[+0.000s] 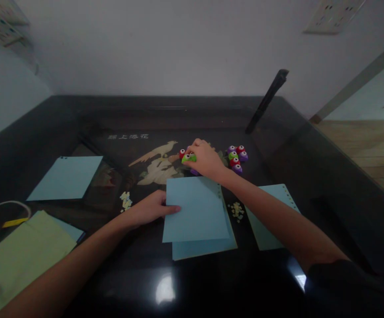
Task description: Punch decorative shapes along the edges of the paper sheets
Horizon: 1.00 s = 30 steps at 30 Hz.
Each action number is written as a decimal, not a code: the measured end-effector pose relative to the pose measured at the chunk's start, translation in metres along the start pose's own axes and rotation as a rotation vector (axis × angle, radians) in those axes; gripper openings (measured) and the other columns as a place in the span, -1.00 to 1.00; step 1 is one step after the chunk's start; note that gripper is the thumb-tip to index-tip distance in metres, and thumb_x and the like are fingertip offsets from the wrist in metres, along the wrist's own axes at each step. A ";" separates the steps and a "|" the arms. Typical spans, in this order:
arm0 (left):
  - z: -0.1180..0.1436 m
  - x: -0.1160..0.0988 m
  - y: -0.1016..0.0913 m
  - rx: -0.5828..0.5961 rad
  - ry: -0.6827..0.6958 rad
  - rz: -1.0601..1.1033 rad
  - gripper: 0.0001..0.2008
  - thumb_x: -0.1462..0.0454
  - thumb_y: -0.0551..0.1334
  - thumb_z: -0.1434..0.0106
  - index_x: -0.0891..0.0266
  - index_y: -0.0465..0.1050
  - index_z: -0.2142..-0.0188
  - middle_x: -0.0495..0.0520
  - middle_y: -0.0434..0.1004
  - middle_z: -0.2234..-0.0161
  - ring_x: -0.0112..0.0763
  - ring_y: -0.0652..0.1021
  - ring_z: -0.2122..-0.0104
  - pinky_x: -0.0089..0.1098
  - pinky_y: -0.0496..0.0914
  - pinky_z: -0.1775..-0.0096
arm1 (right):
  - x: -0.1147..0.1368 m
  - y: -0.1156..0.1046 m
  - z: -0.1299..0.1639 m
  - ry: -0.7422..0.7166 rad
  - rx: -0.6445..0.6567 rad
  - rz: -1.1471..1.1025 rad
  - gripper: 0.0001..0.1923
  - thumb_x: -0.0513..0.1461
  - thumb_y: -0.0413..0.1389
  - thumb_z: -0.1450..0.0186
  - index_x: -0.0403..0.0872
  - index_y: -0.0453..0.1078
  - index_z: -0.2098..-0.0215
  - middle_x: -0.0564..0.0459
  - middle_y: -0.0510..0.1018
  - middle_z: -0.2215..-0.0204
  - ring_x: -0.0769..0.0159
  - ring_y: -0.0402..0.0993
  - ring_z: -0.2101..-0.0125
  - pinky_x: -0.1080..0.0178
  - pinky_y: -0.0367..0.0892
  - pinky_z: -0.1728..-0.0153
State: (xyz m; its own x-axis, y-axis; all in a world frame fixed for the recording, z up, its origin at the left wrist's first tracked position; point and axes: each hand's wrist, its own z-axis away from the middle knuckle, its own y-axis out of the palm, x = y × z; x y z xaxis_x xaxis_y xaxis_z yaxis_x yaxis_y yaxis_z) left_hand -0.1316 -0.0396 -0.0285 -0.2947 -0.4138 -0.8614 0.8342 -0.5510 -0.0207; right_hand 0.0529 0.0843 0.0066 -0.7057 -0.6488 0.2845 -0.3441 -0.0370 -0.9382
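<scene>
In the head view, your left hand (152, 206) pinches the blue paper (193, 216) by its left edge, thumb on top; your right hand (201, 158) curls its fingers around a green eyed toy (187, 158) just beyond the paper.

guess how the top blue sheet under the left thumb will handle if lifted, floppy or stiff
The top blue sheet is probably light, as it looks paper-thin. It would likely bend if lifted, since the left hand grips only its left edge. It may slide over the lower blue sheet, whose edges lie out of line.
</scene>
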 end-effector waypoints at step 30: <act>0.008 -0.032 0.056 -0.096 -0.256 0.066 -0.72 0.05 0.31 -0.09 0.21 0.50 0.37 0.02 0.63 0.42 -0.29 0.60 0.39 -0.38 0.49 0.35 | -0.023 -0.038 0.203 0.731 0.007 -1.725 -0.70 -0.21 0.28 -0.18 0.01 0.48 0.10 0.15 0.54 0.50 0.48 0.48 0.60 0.44 0.36 0.61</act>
State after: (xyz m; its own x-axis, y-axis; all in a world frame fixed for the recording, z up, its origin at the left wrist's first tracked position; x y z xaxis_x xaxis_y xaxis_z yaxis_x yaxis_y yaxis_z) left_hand -0.0792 -0.0632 0.0015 -0.3364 -0.6229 -0.7063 0.8922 -0.4507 -0.0275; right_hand 0.2081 -0.0542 -0.0040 0.2782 0.5126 0.8123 -0.8738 -0.2161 0.4356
